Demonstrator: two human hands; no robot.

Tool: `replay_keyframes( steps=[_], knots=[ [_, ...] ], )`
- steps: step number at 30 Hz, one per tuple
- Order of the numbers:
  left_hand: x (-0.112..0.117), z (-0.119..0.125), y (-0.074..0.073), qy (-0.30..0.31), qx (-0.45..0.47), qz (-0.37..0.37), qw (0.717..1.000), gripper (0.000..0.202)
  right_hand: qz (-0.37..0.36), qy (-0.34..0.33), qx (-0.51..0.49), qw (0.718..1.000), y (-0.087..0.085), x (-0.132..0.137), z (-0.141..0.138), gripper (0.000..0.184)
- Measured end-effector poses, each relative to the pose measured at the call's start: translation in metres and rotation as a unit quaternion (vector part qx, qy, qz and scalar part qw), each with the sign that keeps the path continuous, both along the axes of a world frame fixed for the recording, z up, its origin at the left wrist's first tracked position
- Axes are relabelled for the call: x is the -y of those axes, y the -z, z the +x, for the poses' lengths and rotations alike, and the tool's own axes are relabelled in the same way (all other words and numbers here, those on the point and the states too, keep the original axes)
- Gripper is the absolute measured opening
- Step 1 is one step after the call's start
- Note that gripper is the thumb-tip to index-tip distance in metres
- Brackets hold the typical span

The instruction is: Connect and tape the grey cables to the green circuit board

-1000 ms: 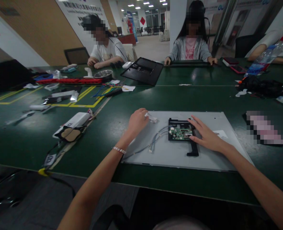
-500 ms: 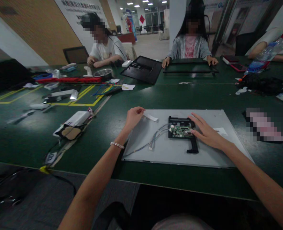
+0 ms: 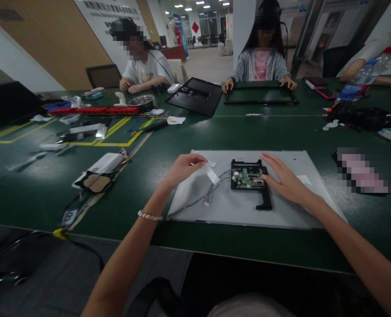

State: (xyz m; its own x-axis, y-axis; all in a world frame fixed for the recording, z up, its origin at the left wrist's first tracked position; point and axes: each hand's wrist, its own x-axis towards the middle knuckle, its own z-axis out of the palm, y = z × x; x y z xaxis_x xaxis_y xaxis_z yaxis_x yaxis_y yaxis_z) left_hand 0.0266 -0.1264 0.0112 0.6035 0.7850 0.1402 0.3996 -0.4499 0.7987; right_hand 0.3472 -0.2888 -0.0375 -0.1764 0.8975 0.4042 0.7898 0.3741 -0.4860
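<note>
A flat light-grey panel [image 3: 291,202] lies on the table before me. On it rests a black plastic bracket [image 3: 265,200] carrying a green circuit board [image 3: 244,179]. Grey cables [image 3: 195,202] run from the board's left side toward the panel's front left corner. My left hand [image 3: 187,169], wearing a beaded bracelet, pinches a white strip [image 3: 213,176] above the panel's left part; I cannot tell whether it is tape or a ribbon cable. At the bracket's right edge my right hand [image 3: 286,178] lies with fingers stretched and spread, thumb beside the board.
A white battery-like pack [image 3: 99,171] with cords sits to the left. At the right lies a blurred-out pink and black item [image 3: 362,171]. Across the table, a person holds a black frame [image 3: 261,102] beside a black cover [image 3: 195,97]. A water bottle [image 3: 359,81] stands far right.
My left hand has shifted slightly right and down, and the white strip now hangs from its fingers toward the cables. The right hand stays by the bracket.
</note>
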Motion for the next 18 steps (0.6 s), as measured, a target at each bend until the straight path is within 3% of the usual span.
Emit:
replay_keyframes(
  steps=[4, 10, 18],
  knots=[
    [0.017, 0.006, 0.011, 0.055, -0.076, 0.034, 0.995, 0.017, 0.007, -0.047, 0.055, 0.997, -0.014, 0.004, -0.022, 0.053],
    [0.024, 0.008, 0.03, 0.058, -0.091, 0.032, 0.994, 0.019, 0.021, -0.16, 0.136, 0.977, -0.024, 0.005, -0.067, 0.047],
    [0.026, 0.005, 0.032, 0.045, -0.094, 0.042, 0.994, 0.024, 0.064, -0.165, 0.189, 0.966, -0.023, -0.003, -0.11, 0.027]
  ],
)
